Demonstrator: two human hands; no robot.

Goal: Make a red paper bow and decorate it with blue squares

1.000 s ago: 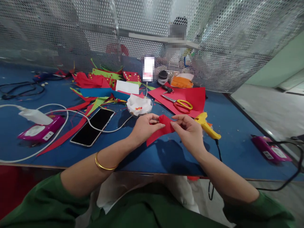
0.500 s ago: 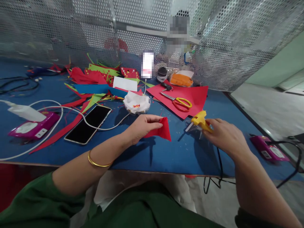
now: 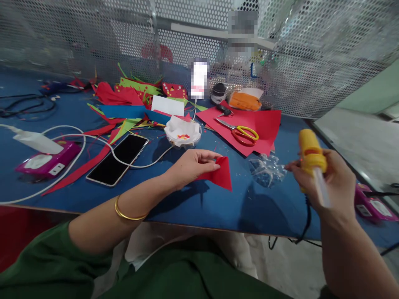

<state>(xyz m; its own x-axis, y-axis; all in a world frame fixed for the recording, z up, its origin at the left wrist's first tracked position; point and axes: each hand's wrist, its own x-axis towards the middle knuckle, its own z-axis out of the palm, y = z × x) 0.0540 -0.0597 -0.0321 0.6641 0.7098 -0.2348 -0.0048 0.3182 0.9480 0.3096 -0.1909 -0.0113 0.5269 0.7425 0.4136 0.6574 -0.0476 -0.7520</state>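
Observation:
Between thumb and fingers, my left hand (image 3: 195,168) pinches a folded piece of red paper (image 3: 223,174) just above the blue table. My right hand (image 3: 335,182) is wrapped round a yellow hot glue gun (image 3: 310,149), raised over the table's right side. A whitish glue stick (image 3: 321,189) sticks out of the gun's back, towards me, and its black cord hangs below. Crumpled clear plastic (image 3: 267,169) lies on the table between my two hands. Past my left hand stands a bowl (image 3: 182,132) lined with white paper, holding small red and orange bits.
Red-and-yellow scissors (image 3: 241,133) and a key (image 3: 224,110) lie on a red sheet (image 3: 268,124). A dark phone (image 3: 120,160), white cables and a purple power strip (image 3: 51,160) are at left. Paper scraps (image 3: 118,97) pile up behind. A perforated metal screen (image 3: 124,45) closes the back.
My right hand has lifted the glue gun from the clear plastic, moved it right and turned it so its back faces me. My left hand still pinches the red paper, little changed.

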